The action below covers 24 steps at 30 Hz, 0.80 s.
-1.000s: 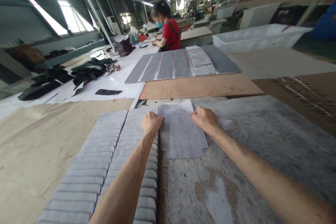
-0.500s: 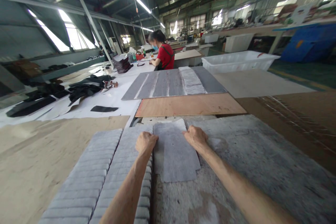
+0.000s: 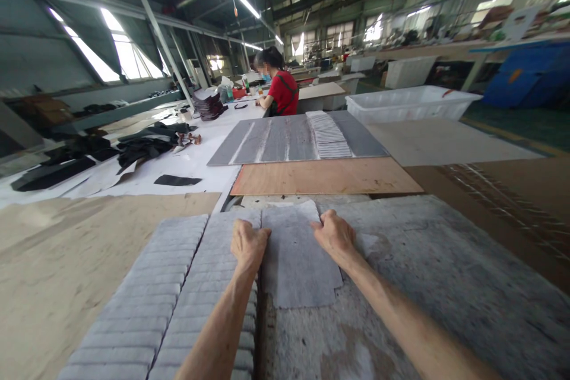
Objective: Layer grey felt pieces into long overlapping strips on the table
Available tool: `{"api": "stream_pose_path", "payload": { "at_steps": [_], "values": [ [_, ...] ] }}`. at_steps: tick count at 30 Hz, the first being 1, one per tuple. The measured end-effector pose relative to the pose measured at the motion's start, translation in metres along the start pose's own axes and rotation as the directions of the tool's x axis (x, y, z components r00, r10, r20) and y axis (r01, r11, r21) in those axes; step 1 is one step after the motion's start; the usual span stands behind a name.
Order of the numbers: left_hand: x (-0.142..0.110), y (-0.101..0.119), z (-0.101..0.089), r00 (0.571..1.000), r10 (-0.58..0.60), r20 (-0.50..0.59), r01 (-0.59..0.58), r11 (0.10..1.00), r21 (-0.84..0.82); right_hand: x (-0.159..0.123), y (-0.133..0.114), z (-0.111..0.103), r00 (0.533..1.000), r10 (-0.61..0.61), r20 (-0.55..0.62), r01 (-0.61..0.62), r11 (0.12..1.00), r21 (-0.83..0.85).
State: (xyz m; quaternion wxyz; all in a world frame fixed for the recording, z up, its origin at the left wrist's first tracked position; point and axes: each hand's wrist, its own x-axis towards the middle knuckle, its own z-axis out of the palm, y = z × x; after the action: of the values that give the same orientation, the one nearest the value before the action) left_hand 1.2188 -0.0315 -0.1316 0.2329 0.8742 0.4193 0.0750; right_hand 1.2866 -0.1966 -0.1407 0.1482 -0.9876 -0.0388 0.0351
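Observation:
A thin grey fabric piece (image 3: 298,267) lies flat on the stained grey board (image 3: 401,285), straight ahead of me. My left hand (image 3: 248,243) is closed at its upper left edge, thumb against the fabric. At the upper right edge my right hand (image 3: 333,234) is closed too, pinching the border between thumb and curled fingers. Left of the piece run two long rows of overlapping grey fabric pieces (image 3: 138,291), one beside the other. My left hand and forearm cover part of the nearer row.
Beyond the board lie a plywood sheet (image 3: 320,176) and a grey panel (image 3: 262,141) bearing a strip of overlapped pieces (image 3: 329,135). A person in red (image 3: 284,92) works at the white table (image 3: 209,157). Dark fabric scraps (image 3: 146,145) are at left, a white tub (image 3: 409,104) at right.
The view has shifted slightly. Both hands keep their hold at the upper edges of the fabric piece, which stays in nearly the same place.

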Motion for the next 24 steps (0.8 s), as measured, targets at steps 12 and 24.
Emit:
{"api": "stream_pose_path", "payload": {
  "at_steps": [12, 24],
  "values": [
    [-0.002, -0.001, 0.0, 0.997, 0.075, -0.018, -0.076, 0.997, -0.011, -0.029, -0.011, -0.007, 0.874, -0.426, -0.232, 0.397, 0.903, -0.165],
    [-0.005, 0.0, -0.023, 0.932, 0.248, -0.263, -0.297, 0.94, -0.167, -0.065, 0.005, 0.04, 0.709, -0.691, -0.139, 0.674, 0.722, -0.156]
  ]
}}
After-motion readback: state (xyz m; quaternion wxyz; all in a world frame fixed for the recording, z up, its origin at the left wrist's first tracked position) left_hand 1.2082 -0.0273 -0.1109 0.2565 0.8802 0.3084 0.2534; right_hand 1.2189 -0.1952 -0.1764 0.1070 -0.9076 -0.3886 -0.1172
